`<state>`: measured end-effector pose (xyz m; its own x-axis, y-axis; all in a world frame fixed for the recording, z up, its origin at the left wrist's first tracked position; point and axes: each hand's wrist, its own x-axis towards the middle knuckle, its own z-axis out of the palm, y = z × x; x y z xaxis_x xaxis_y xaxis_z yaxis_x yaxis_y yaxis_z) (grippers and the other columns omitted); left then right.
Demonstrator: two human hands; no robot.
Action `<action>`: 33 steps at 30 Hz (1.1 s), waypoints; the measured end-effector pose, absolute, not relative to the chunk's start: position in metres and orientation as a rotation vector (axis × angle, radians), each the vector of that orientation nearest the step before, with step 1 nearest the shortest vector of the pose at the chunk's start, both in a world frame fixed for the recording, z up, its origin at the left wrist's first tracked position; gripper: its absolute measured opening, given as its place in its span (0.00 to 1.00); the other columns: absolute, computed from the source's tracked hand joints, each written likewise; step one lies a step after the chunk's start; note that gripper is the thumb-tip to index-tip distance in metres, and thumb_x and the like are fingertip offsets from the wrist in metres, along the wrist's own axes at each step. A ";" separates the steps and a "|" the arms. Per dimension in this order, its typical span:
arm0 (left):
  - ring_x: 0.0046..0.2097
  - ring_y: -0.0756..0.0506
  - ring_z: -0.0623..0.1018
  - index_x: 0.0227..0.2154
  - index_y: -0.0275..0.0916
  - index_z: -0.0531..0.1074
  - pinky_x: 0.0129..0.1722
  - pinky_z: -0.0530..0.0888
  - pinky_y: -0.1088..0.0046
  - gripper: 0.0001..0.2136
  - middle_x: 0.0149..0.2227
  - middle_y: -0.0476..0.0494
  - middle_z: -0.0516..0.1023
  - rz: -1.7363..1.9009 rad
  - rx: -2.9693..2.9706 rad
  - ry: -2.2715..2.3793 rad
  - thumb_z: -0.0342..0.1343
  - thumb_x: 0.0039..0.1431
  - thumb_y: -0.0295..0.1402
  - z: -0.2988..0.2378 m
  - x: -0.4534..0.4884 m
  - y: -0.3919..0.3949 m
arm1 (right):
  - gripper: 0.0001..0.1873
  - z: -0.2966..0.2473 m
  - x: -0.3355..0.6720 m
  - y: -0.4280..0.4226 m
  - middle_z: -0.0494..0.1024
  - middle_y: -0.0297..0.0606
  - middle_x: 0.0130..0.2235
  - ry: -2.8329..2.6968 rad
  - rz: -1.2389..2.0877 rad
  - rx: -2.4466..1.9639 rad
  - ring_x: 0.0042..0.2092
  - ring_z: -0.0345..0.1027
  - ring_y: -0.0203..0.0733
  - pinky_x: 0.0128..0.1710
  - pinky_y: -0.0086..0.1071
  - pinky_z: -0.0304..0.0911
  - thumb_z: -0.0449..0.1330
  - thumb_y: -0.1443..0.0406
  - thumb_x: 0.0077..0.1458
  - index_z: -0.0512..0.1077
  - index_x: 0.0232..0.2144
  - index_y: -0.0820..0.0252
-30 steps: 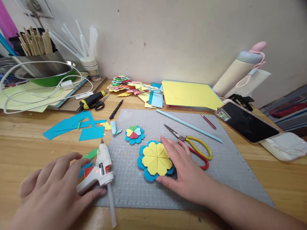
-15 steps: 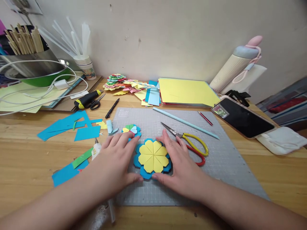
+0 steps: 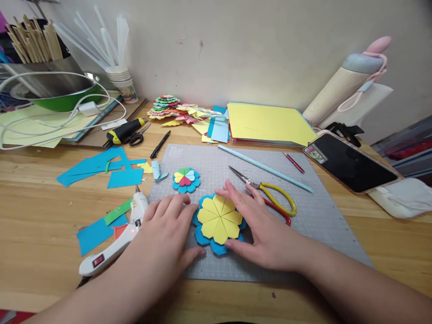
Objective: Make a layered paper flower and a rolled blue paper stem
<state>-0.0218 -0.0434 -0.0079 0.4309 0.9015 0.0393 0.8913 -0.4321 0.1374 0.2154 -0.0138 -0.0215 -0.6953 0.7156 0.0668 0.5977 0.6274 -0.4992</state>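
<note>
A layered paper flower (image 3: 220, 218), yellow petals over larger blue ones, lies on the grey cutting mat (image 3: 320, 234). My right hand (image 3: 261, 227) spans its right side, with fingertips at the top edge and thumb at the bottom edge. My left hand (image 3: 172, 225) is beside the flower's left edge, thumb and curved fingers apart, holding nothing. Behind it lies a smaller paper flower (image 3: 186, 180) with a multicoloured centre on blue petals. Scissors (image 3: 256, 185) with yellow and red handles sit next to my right hand, the red loop partly hidden.
A white glue gun (image 3: 108, 252) lies left of my left forearm, near blue paper strips (image 3: 124, 177). A pale blue paper stick (image 3: 266, 168) and a short red pencil (image 3: 293, 163) lie on the mat. Behind are a black pen (image 3: 160, 145), yellow sheets (image 3: 266, 121) and a phone (image 3: 354, 164).
The large flower has turned slightly and lies a little farther from my left hand. My left hand has drawn back from the small flower, now fully visible. The camera view has shifted.
</note>
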 end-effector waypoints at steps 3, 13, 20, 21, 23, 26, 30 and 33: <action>0.55 0.33 0.69 0.52 0.39 0.69 0.51 0.67 0.51 0.28 0.53 0.36 0.72 0.192 2.570 1.634 0.64 0.49 0.43 -0.011 -0.021 -0.045 | 0.51 -0.023 0.212 -0.013 0.52 0.44 0.68 -2.591 0.676 -1.078 0.69 0.44 0.50 0.66 0.60 0.28 0.57 0.57 0.58 0.25 0.68 0.53; 0.54 0.32 0.70 0.53 0.42 0.69 0.50 0.67 0.50 0.26 0.53 0.36 0.72 0.200 2.470 1.677 0.63 0.51 0.42 -0.009 -0.020 -0.046 | 0.50 -0.021 0.209 -0.014 0.59 0.43 0.66 -2.580 0.694 -1.096 0.66 0.51 0.50 0.66 0.59 0.28 0.58 0.58 0.57 0.27 0.68 0.52; 0.53 0.33 0.71 0.52 0.41 0.69 0.49 0.67 0.49 0.27 0.53 0.37 0.72 0.204 2.488 1.702 0.65 0.48 0.41 -0.008 -0.019 -0.046 | 0.53 -0.022 0.208 -0.013 0.59 0.42 0.66 -2.574 0.712 -1.123 0.67 0.49 0.52 0.66 0.60 0.28 0.60 0.57 0.56 0.26 0.68 0.52; 0.53 0.33 0.71 0.52 0.40 0.69 0.49 0.67 0.50 0.27 0.53 0.36 0.72 0.221 2.506 1.704 0.65 0.49 0.41 -0.008 -0.018 -0.047 | 0.53 -0.022 0.208 -0.013 0.59 0.42 0.66 -2.575 0.713 -1.125 0.67 0.49 0.52 0.66 0.60 0.28 0.60 0.58 0.56 0.26 0.68 0.51; 0.54 0.33 0.70 0.54 0.40 0.67 0.49 0.66 0.50 0.28 0.54 0.36 0.72 0.255 2.551 1.684 0.64 0.50 0.42 -0.006 -0.016 -0.049 | 0.53 -0.022 0.208 -0.013 0.59 0.42 0.66 -2.581 0.715 -1.121 0.66 0.50 0.51 0.66 0.60 0.27 0.60 0.58 0.56 0.26 0.68 0.51; 0.55 0.35 0.70 0.55 0.45 0.66 0.50 0.64 0.51 0.24 0.56 0.42 0.72 0.255 2.649 1.547 0.58 0.57 0.45 -0.005 -0.012 -0.051 | 0.54 -0.023 0.208 -0.013 0.57 0.43 0.67 -2.593 0.708 -1.105 0.66 0.51 0.50 0.66 0.60 0.26 0.61 0.57 0.56 0.25 0.68 0.51; 0.59 0.38 0.67 0.56 0.50 0.65 0.57 0.55 0.49 0.22 0.58 0.49 0.72 0.215 2.743 1.397 0.46 0.63 0.52 -0.006 -0.006 -0.052 | 0.55 -0.023 0.212 -0.012 0.53 0.46 0.68 -2.595 0.685 -1.079 0.67 0.47 0.52 0.65 0.61 0.27 0.60 0.51 0.56 0.26 0.68 0.52; 0.60 0.35 0.66 0.56 0.50 0.67 0.57 0.55 0.46 0.24 0.57 0.43 0.72 0.185 2.748 1.436 0.46 0.62 0.53 -0.006 -0.003 -0.052 | 0.49 -0.022 0.215 -0.013 0.55 0.46 0.67 -2.525 0.685 -1.094 0.67 0.47 0.51 0.65 0.61 0.31 0.56 0.51 0.60 0.26 0.68 0.52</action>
